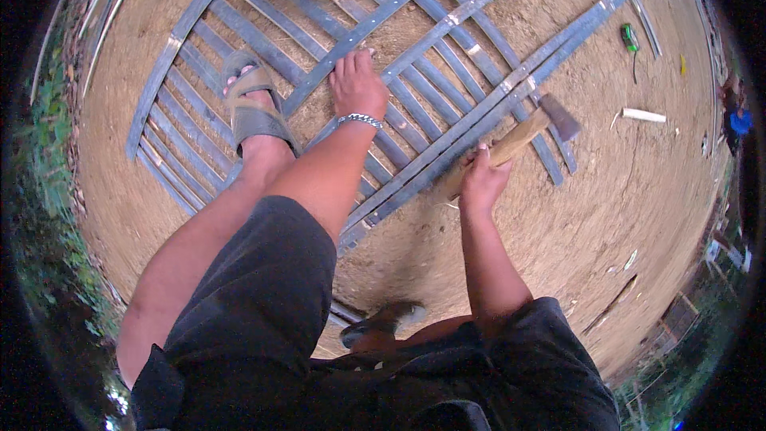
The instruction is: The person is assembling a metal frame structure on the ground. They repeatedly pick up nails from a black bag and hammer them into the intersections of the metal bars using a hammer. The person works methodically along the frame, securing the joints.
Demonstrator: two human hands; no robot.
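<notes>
The wooden-handled tool (pixel 520 136) is clamped in the right hand (pixel 485 179) beside the slatted frame (pixel 453 21); the frame, cut off above, is touched by the left hand (pixel 359 86), whose grip cannot be told.

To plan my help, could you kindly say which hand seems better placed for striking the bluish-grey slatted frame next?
Probably the right hand: it holds the wooden-handled, dark-headed tool near the bluish-grey slatted frame. The left hand, holding no tool, appears to rest on the frame.
</notes>
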